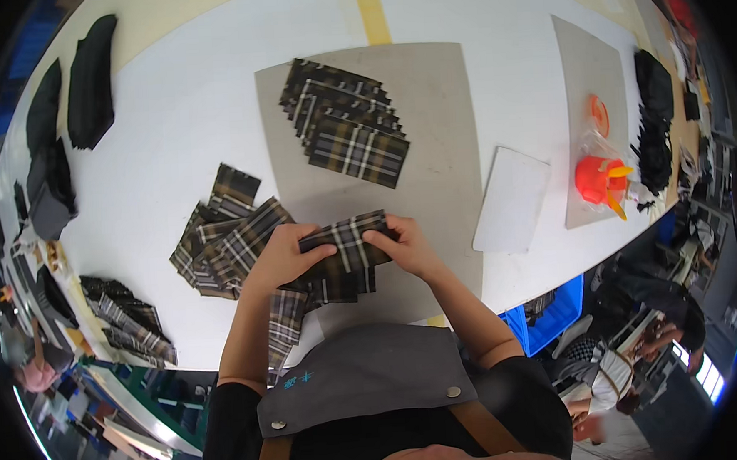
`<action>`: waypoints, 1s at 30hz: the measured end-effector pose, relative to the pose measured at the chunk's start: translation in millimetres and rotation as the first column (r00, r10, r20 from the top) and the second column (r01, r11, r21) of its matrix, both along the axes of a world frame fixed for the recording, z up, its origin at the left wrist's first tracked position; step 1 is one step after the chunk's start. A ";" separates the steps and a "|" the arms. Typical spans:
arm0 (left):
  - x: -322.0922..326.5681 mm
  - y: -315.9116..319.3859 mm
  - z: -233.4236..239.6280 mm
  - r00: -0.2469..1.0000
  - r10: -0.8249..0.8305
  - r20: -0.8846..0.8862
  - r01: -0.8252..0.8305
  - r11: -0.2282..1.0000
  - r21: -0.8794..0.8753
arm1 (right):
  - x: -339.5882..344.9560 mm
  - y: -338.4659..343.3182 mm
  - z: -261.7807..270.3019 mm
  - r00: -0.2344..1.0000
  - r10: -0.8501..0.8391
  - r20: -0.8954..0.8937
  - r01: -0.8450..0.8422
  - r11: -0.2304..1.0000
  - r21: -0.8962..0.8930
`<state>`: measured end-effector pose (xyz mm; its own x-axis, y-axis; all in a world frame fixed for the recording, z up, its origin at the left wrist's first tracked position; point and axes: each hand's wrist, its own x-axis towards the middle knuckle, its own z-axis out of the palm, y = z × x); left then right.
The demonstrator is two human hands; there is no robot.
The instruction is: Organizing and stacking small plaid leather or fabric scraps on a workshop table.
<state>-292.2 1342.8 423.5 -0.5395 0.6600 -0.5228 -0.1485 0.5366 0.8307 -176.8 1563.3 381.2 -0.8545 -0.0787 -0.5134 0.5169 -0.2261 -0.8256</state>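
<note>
Both hands hold one folded plaid fabric piece (346, 238) stretched between them above the near part of a grey board (441, 182). My left hand (287, 254) pinches its left end, thumb on top. At the right end, my right hand (405, 244) grips it the same way, fingers hidden underneath. A loose heap of plaid pieces (219, 238) lies left of my left hand, some under my forearm. More plaid cloth (340, 287) lies just below the held piece. Farther up the board, a fanned, overlapping stack of plaid pieces (358, 143) rests at a slant.
A white rectangular card (512, 200) lies right of the board. Beyond it stand a red container (593, 179) with yellow-handled tools and a second grey board (591, 62). Dark fabric bundles (93, 82) line the left side. A blue crate (552, 326) sits below the table's right edge.
</note>
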 end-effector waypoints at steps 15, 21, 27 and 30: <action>-25.9 53.9 -58.9 0.649 0.641 -0.410 -0.591 0.764 0.259 | -42.0 14.4 -11.9 0.893 -0.296 -0.338 0.439 0.737 0.514; -37.7 69.5 -66.5 0.623 0.496 -0.605 -0.495 0.849 0.186 | -44.9 28.2 -23.8 0.910 -0.246 -0.333 0.409 0.667 0.623; -39.8 73.6 -70.2 0.602 0.414 -0.683 -0.484 0.869 0.100 | -50.4 32.9 -29.1 0.909 -0.123 -0.397 0.392 0.575 0.718; -39.1 75.3 -69.6 0.613 0.393 -0.685 -0.488 0.871 0.063 | -50.3 33.8 -30.8 0.908 -0.120 -0.401 0.395 0.565 0.724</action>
